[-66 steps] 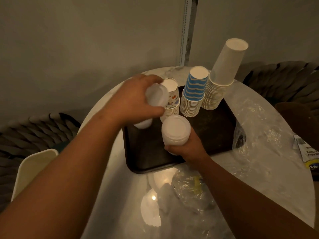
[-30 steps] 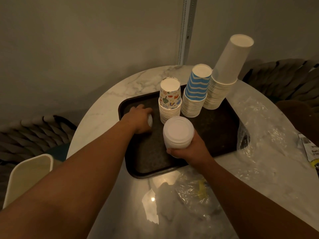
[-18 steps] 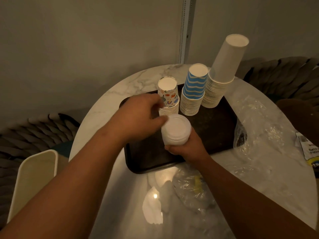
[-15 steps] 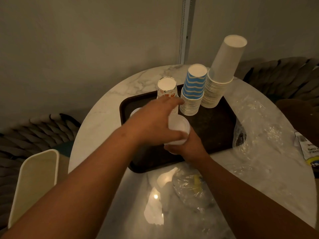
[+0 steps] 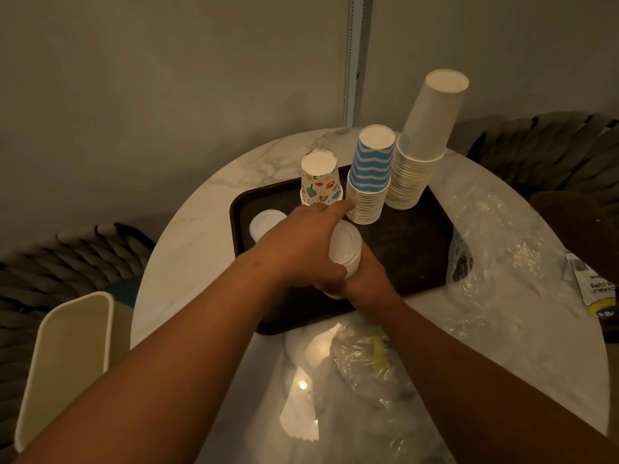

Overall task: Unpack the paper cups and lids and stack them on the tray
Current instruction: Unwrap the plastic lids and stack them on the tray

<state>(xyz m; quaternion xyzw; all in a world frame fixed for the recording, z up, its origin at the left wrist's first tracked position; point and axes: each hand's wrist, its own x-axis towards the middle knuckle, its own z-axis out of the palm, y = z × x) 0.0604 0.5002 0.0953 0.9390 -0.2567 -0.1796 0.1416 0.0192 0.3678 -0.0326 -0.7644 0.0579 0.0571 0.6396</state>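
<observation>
The room is dim, lit warmly from above; a lamp's reflection (image 5: 303, 385) glows on the near part of a round white marble table (image 5: 187, 236) with grey veining. Behind it stands a plain grey-beige wall (image 5: 167, 78), and a perforated metal rail (image 5: 356, 58) runs straight up the wall just beyond the table's far edge. Dark chairs with thick woven rope backs curve around on the left (image 5: 60, 262) and the far right (image 5: 549, 152). Near left, beside the table, stands a cream rectangular bin (image 5: 63, 363).
</observation>
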